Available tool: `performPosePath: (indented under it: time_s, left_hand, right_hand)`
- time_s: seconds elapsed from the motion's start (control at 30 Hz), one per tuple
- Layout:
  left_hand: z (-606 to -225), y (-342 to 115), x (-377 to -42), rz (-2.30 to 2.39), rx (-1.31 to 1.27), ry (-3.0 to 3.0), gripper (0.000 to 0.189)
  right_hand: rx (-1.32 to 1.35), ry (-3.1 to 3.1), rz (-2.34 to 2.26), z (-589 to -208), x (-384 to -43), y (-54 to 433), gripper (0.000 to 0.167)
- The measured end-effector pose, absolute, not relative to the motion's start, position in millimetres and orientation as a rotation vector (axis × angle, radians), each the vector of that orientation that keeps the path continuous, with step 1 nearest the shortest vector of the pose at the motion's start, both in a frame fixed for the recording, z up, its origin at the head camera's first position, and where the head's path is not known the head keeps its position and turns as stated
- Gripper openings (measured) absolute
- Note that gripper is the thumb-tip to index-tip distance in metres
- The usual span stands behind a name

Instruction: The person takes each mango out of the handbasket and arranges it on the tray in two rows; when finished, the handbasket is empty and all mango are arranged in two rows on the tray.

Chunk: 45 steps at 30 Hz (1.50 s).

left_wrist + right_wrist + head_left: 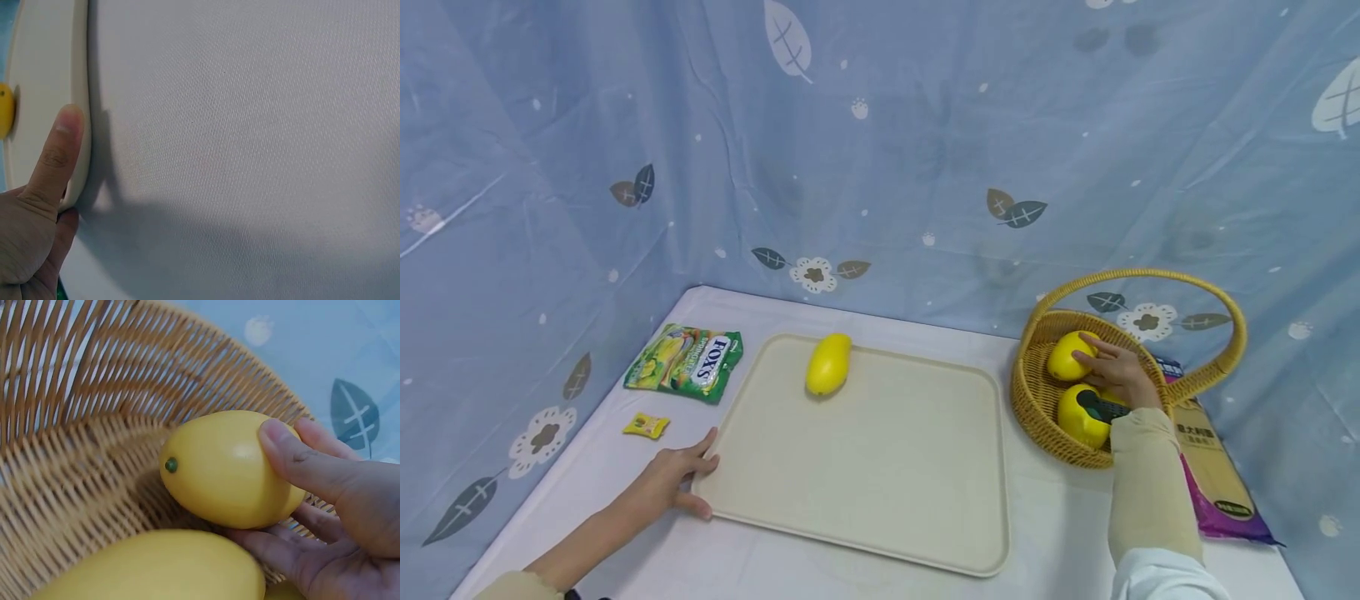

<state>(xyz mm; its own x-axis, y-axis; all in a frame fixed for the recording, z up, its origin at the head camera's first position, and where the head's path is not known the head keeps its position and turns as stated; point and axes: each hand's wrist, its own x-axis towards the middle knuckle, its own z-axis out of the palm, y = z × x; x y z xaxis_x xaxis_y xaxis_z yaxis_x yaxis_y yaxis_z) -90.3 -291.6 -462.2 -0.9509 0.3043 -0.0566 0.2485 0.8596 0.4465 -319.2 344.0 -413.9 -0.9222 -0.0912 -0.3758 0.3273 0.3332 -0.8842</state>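
Inside the wicker basket, my right hand grips a yellow mango, thumb on one side and fingers round the other. The fruit's small green stem spot faces away from the palm. Another yellow mango lies close beside it in the basket, partly hidden by my wrist in the head view. My left hand holds the beige tray at its near left corner, with the thumb along the rim. Near the tray's back left lies one more yellow mango.
Left of the tray are a green Fox's candy bag and a small yellow wrapped candy. A purple and tan package lies right of the basket, whose tall handle arches over it. Blue patterned cloth hangs behind the table.
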Motion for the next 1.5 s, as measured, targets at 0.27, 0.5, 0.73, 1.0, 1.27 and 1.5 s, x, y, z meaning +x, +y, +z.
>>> performPosePath:
  time_s: [0.27, 0.5, 0.73, 1.0, 1.27, 1.5]
  left_hand:
    - [-461.8, -292.4, -90.9, 0.676, 0.458, 2.915, 0.077]
    - [-460.9, -292.3, -91.1, 0.675, 0.485, 2.919, 0.077]
    - [-462.1, -292.3, -90.9, 0.665, 0.431, 2.909, 0.079]
    - [-464.4, -291.9, -88.8, 0.66, 0.432, 2.919, 0.08]
    - [-465.6, -293.3, -89.3, 0.646, 0.459, 2.933, 0.079]
    - [-465.4, -294.1, -89.2, 0.653, 0.477, 2.927, 0.079]
  right_hand:
    - [0.119, 1.978, -1.831, -402.3, -312.2, 349.0, 0.072]
    - [0.025, 1.871, -1.917, -398.6, -303.5, 344.0, 0.068]
    - [-0.052, 1.892, -1.909, -399.8, -296.3, 341.1, 0.067]
    - [0.042, 1.873, -1.939, -399.9, -292.9, 335.7, 0.064]
    - [-0.019, 1.804, -2.027, -401.5, -282.6, 334.2, 0.055]
    - [-0.078, 1.754, -2.077, -401.6, -272.4, 332.3, 0.048]
